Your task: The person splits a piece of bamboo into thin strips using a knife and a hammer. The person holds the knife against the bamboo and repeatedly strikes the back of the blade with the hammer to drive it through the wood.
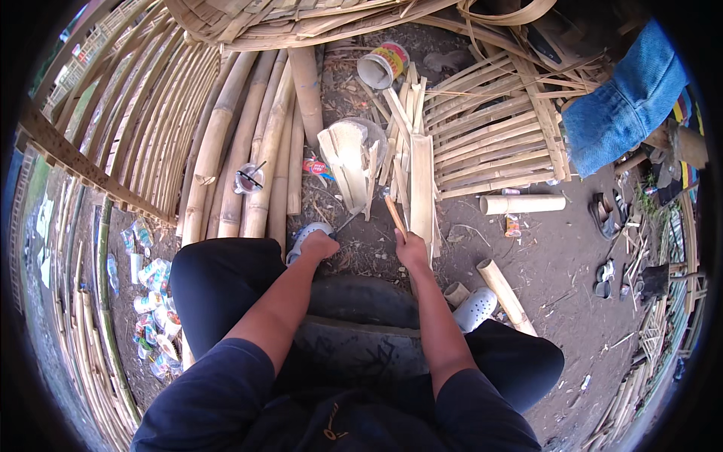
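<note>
Split bamboo [346, 162] lies ahead, between both hands, nearer the left hand [322, 245].
Its long axis runs away from the person, far end leaning left. The right hand [412, 250] is clamped around a wooden handle [395, 215] pointing forward and slightly left; the left hand's grip cannot be told.
</note>
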A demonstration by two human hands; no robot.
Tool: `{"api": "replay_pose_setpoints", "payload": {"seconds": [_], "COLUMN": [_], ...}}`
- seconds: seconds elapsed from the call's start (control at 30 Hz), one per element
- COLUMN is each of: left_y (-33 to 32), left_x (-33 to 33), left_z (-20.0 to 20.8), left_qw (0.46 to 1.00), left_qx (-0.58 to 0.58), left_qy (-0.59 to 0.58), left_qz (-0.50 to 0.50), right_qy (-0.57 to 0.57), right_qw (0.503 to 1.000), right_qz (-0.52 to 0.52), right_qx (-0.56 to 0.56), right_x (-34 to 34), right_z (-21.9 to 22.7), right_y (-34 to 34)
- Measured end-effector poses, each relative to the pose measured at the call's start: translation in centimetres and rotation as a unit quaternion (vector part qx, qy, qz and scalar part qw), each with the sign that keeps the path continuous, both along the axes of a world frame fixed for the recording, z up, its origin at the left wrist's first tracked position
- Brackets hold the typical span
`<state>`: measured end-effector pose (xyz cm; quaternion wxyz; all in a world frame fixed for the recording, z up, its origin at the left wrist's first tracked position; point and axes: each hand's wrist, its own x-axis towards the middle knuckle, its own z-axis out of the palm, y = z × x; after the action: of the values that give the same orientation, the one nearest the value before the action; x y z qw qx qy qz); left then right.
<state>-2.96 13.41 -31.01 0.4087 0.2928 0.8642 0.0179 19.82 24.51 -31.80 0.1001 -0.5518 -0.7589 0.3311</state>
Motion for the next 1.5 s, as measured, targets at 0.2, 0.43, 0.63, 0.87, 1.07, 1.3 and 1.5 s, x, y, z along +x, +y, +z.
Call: {"api": "replay_pose_setpoints", "payload": {"seconds": [0.2,0.43,0.63,0.87,1.07,1.3,1.5], "left_y": [-0.1,-0.1,0.4,0.8,1.0,0.5,1.5], "left_x": [0.4,0.0,0.3,0.7,0.6,0.4,2.0], "left_z": [-0.9,-1.3,-1.6,-1.5,-2.5,-3.7,-3.2], "left_qw": [0.999,0.999,1.0,1.0,0.999,0.998,0.999], "left_qx": [0.011,-0.007,-0.016,-0.01,-0.008,0.014,0.011], "left_qy": [0.042,0.02,0.001,0.014,0.014,-0.004,-0.012], "left_qz": [0.02,0.025,0.017,0.018,0.033,0.067,0.048], "right_qy": [0.002,0.024,0.009,0.028,0.038,0.223,-0.097], "right_qw": [1.0,0.999,0.999,0.999,0.997,0.954,0.995], "right_qz": [-0.011,0.001,0.005,0.006,0.021,-0.059,0.015], "right_qx": [0.013,0.034,0.03,0.023,0.065,0.193,0.033], "right_x": [-0.5,-0.9,-0.8,-0.7,-1.0,-3.3,-0.2], "right_z": [-1.5,-2.0,-2.6,-2.3,1.3,10.0,-2.4], "right_y": [0.2,0.2,0.6,0.7,2.5,4.8,2.9]}}
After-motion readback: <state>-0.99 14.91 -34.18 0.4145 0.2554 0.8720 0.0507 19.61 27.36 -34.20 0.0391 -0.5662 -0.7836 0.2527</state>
